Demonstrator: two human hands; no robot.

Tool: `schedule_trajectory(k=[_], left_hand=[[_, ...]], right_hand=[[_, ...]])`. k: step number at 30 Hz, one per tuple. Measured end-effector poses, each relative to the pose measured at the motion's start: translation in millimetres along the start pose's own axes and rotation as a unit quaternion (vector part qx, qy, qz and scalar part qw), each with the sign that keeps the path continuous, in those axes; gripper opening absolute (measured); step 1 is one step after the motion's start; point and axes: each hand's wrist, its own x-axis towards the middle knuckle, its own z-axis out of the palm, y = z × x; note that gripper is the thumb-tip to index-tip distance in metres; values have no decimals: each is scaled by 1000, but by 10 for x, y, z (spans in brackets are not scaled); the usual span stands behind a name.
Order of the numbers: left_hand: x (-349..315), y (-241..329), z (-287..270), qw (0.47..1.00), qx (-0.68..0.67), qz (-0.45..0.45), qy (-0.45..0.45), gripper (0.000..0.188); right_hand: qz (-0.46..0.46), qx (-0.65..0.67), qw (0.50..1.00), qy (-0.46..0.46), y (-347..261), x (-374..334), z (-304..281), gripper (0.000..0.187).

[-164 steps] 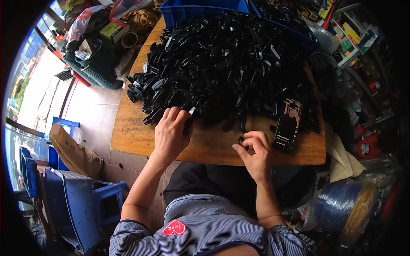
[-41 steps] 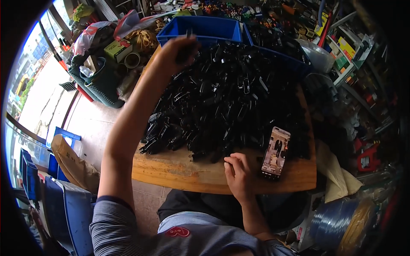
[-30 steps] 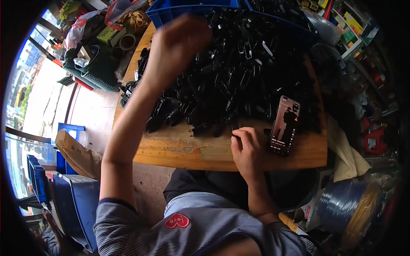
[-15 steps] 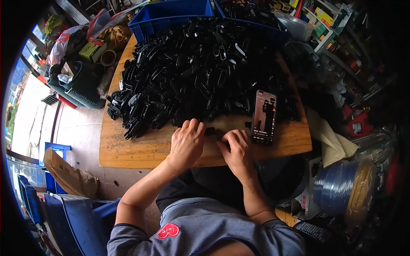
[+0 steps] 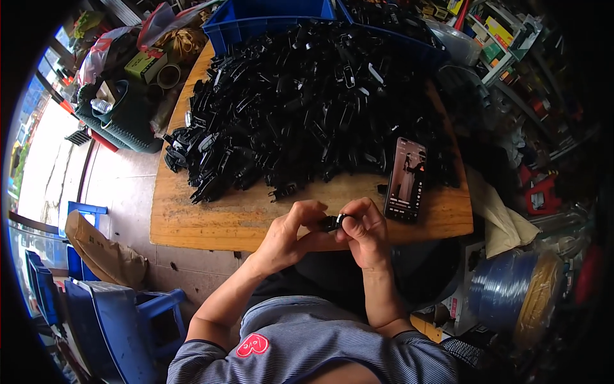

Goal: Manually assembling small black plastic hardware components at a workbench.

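Observation:
Above the table's near edge, my two hands meet around a small black plastic part point(image 5: 330, 223) with a shiny bit at one end; its exact kind is hard to make out. The fingers of my left hand point(image 5: 286, 235) are closed on its left end. My right hand point(image 5: 367, 235) pinches the other end between thumb and fingers. Just beyond them spreads a large heap of similar black plastic parts point(image 5: 288, 121), piled over most of the wooden table point(image 5: 204, 223). A phone point(image 5: 405, 180) with a lit screen lies to the right of my right hand.
Blue bins point(image 5: 268, 25) stand behind the heap. At left are a blue plastic stool point(image 5: 160, 304) and a brown sack point(image 5: 102, 249). A wrapped blue spool point(image 5: 502, 288) and cluttered shelves point(image 5: 505, 61) are on the right.
My hands have come together and drawn nearer to me from the tabletop by the heap. A black part is now held between them. The view has shifted slightly.

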Motion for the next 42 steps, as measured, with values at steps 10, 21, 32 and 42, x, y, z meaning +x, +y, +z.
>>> schedule_trajectory(k=[10,21,32,42], left_hand=[[37,-10,1,998,29,55,-12,31],[-92,165,-138,995,-50,-74,-47,30],[-187,137,-321,939,-266,-194,102,37],[110,-102,-404,887,452,-7,96,26]], right_hand=[[105,9,994,-24,-106,-41,14,17],[74,-77,990,-91,-75,-73,151,27],[-327,-706,628,-33,-130,434,159,32],[-355,-683,638,-24,-148,575,-4,27]])
